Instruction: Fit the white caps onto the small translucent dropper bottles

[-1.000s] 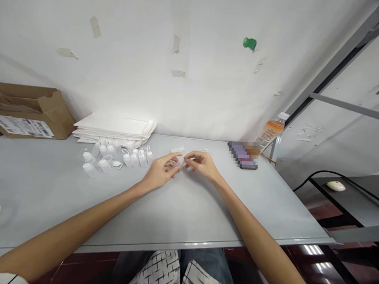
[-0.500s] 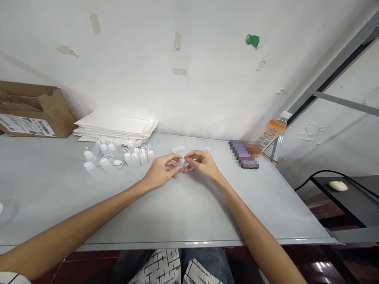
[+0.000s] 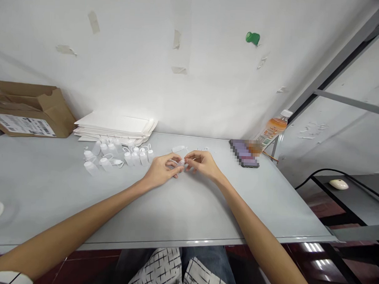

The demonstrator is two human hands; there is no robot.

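Note:
My left hand (image 3: 159, 171) is closed around a small translucent plastic squeeze bottle (image 3: 181, 162), holding it a little above the table. At the bottle's top end, the fingers of my right hand (image 3: 204, 164) are pinched together; the small part between them is mostly hidden by the fingertips. Just behind my hands lies another white bottle (image 3: 178, 149) on its side. To the left stand several similar bottles (image 3: 144, 158) with looped cap straps, and a few more bottles (image 3: 90, 168) are nearer the front.
The grey table (image 3: 186, 213) meets a white wall. At its back left are a stack of white envelopes (image 3: 115, 126) and an open cardboard box (image 3: 57, 111). On the right, a phone (image 3: 250, 160) lies by an orange drink bottle (image 3: 276, 125). Tiny white pieces (image 3: 206, 149) lie behind my right hand.
Both hands stay in nearly the same place, with slight finger movement at the bottle's top. The bottle is now tucked a bit more behind my fingers.

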